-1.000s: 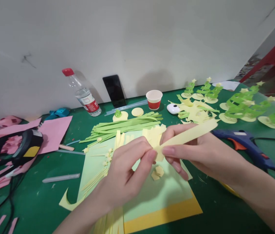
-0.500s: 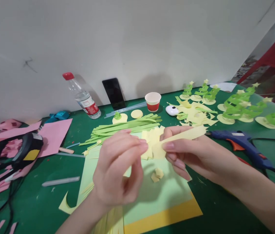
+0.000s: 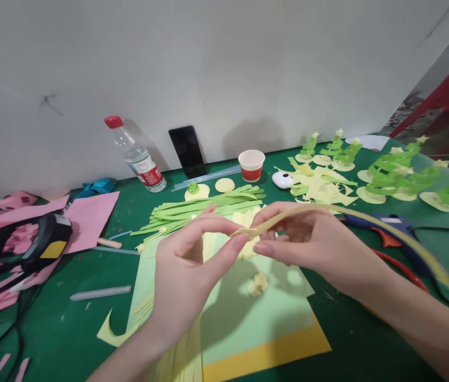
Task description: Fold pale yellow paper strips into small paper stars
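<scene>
Between both hands runs a long pale yellow paper strip (image 3: 371, 215). My left hand (image 3: 192, 265) pinches its folded end between thumb and forefinger. My right hand (image 3: 307, 239) grips the strip just beside that end, and the rest arches over the knuckles and hangs to the right. Below them, a few small folded yellow paper pieces (image 3: 258, 285) lie on a pale green sheet (image 3: 248, 323). Behind the fingers sits a pile of yellow cut paper (image 3: 246, 217), partly hidden. More yellow strips (image 3: 184, 361) lie under my left forearm.
Green paper strips (image 3: 208, 207) lie behind the hands. A blue glue gun (image 3: 391, 228) with its cable is at the right. Several green paper spirals with stars (image 3: 391, 170) stand beyond it. A paper cup (image 3: 252, 167), phone (image 3: 187, 151) and bottle (image 3: 140, 159) are by the wall.
My left hand has closed on the end of the strip beside my right hand. The strip, earlier short-looking and pointing right, now arches long over my right hand.
</scene>
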{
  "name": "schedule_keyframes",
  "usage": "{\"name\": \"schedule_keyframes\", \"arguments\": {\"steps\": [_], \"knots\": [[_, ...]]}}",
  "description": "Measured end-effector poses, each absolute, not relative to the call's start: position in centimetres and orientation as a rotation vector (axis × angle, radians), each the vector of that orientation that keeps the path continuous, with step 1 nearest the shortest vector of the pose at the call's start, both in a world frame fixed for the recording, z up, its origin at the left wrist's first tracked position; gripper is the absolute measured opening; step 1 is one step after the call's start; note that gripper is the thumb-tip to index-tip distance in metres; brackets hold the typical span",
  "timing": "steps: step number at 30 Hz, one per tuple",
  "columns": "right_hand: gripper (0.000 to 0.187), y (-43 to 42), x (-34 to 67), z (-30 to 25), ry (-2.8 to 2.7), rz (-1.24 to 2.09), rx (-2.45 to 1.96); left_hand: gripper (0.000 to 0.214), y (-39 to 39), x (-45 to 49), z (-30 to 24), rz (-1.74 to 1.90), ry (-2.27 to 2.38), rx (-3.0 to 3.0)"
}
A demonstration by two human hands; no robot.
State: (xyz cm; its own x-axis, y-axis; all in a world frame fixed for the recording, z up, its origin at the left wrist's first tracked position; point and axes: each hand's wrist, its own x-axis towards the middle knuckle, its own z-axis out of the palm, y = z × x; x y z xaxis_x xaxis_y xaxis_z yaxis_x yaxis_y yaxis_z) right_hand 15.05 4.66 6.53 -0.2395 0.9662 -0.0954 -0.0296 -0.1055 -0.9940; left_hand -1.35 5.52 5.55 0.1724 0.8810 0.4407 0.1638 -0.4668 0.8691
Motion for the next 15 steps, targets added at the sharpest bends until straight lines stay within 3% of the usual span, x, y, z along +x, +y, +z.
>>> {"name": "schedule_keyframes", "arguments": {"steps": [5, 15], "knots": [[0.011, 4.4, 14.7, 6.7, -1.378, 1.276, -1.228, 0.013, 5.6, -1.0, 5.6, 1.195, 1.019, 1.544], [0.024, 5.3, 15.3, 5.5, -1.548, 1.115, -1.321, 0.012, 6.9, -1.3, 6.2, 0.922, 1.131, 1.739]]}}
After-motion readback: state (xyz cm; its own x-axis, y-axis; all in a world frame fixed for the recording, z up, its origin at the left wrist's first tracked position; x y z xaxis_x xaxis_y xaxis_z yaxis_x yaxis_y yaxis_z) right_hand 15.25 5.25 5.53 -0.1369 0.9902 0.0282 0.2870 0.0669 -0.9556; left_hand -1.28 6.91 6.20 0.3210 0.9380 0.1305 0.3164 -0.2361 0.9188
